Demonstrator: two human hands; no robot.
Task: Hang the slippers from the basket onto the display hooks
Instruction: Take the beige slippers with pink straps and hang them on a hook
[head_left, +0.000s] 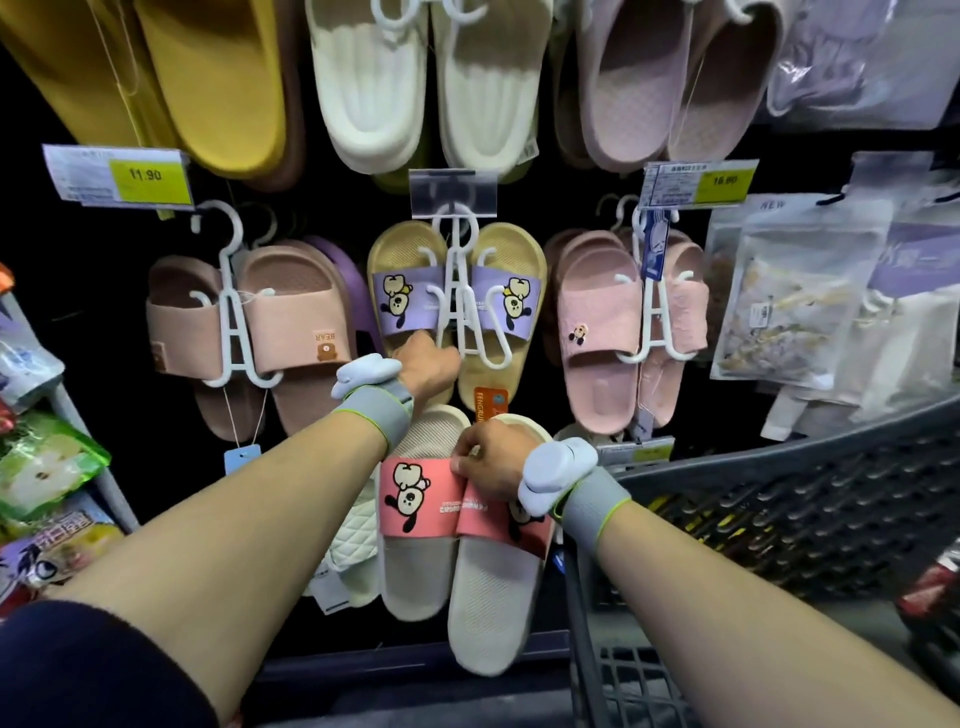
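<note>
A white pair of slippers with pink cartoon straps (415, 501) hangs low in the middle of the display wall. My right hand (488, 462) grips it at the top, fingers curled over the strap between the two slippers. Just above hangs a beige pair with purple cartoon straps (501, 306) on a white plastic hanger (457, 291). My left hand (428, 364) reaches up to that pair and holds the lower part of its left slipper; the fingers are mostly hidden. The dark grey plastic basket (810, 499) stands at the lower right.
Pink slipper pairs hang at the left (291, 322) and right (602, 322) of the beige pair. Yellow, white and pale pink pairs fill the row above. Price tags (122, 174) jut out. Bagged goods hang at the right (795, 296), snack packets at the left (41, 467).
</note>
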